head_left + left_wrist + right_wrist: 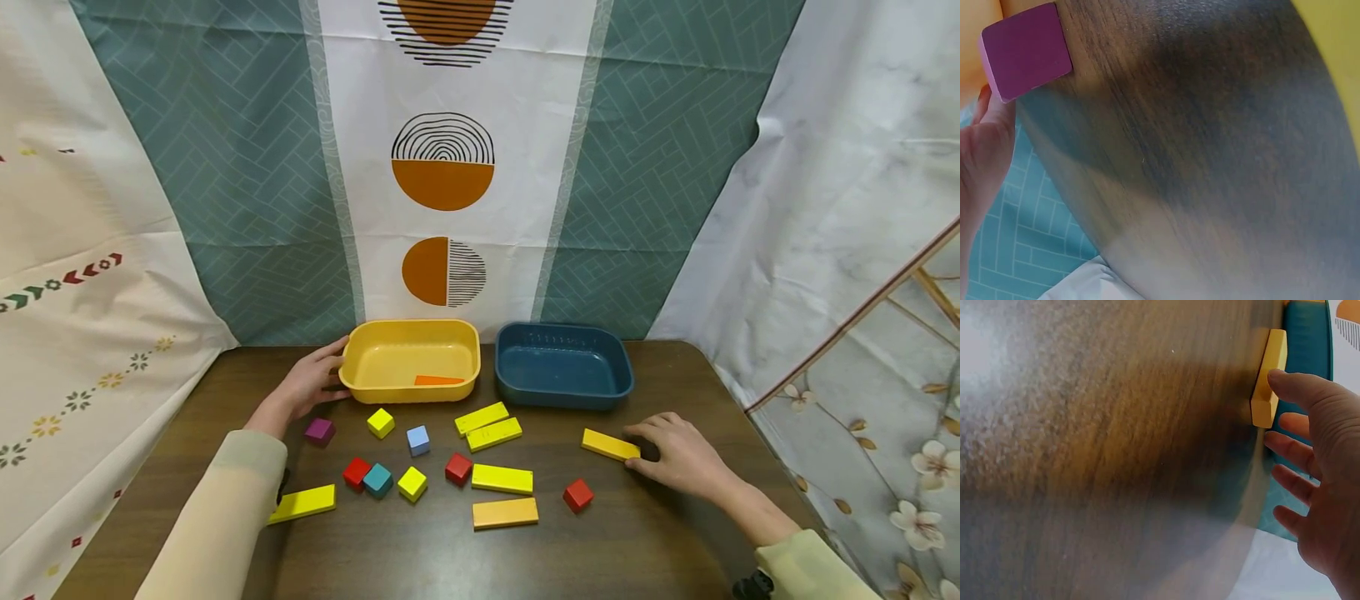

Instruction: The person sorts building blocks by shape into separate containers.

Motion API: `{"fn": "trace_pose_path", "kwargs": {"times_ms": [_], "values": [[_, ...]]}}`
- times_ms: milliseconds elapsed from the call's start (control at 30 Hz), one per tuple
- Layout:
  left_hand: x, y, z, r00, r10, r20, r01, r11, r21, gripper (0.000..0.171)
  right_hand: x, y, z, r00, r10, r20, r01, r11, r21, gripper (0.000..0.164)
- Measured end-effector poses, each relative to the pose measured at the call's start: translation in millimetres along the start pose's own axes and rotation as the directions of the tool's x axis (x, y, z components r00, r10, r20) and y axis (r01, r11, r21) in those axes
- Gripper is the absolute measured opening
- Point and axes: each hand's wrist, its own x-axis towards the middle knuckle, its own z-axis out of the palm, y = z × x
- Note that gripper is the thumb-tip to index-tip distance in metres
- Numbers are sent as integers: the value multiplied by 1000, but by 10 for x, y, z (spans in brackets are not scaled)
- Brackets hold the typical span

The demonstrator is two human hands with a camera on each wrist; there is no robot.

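Note:
My left hand (311,385) is at the left side of the yellow tray (360,392), its fingers along the tray's outer wall. A purple cube (320,432) lies on the table just below that hand and looms large in the left wrist view. My right hand (678,454) has thumb and fingers spread around the right end of an orange-yellow block (609,444). In the right wrist view the thumb (1291,387) overlaps the block (1266,394), and the other fingers stand apart from one another. An orange piece (438,380) lies inside the yellow tray.
To the right of the yellow tray stands a dark blue tray (506,392). Several cubes, among them a light blue cube (418,440) and a red cube (578,496), are scattered across the wooden table (420,558) with flat blocks such as a yellow block (502,479). Patterned cloth (262,167) hangs behind.

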Motion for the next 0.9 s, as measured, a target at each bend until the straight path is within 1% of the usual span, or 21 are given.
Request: {"fn": "trace_pose_path", "kwargs": {"times_ms": [367, 600, 833, 900], "values": [[-16, 1, -34, 999, 15, 33, -15, 1000, -4, 59, 32, -49, 6, 1000, 13, 17, -13, 1000, -11, 45], [-15, -6, -37, 999, 21, 34, -21, 1000, -4, 59, 29, -29, 39, 999, 29, 30, -28, 1000, -8, 43], [4, -29, -33, 999, 22, 30, -21, 1000, -14, 58, 38, -19, 51, 1000, 7, 26, -6, 1000, -9, 28], [4, -33, -34, 999, 25, 33, -24, 1000, -10, 58, 41, -24, 48, 1000, -1, 25, 1, 1000, -5, 27]]}}
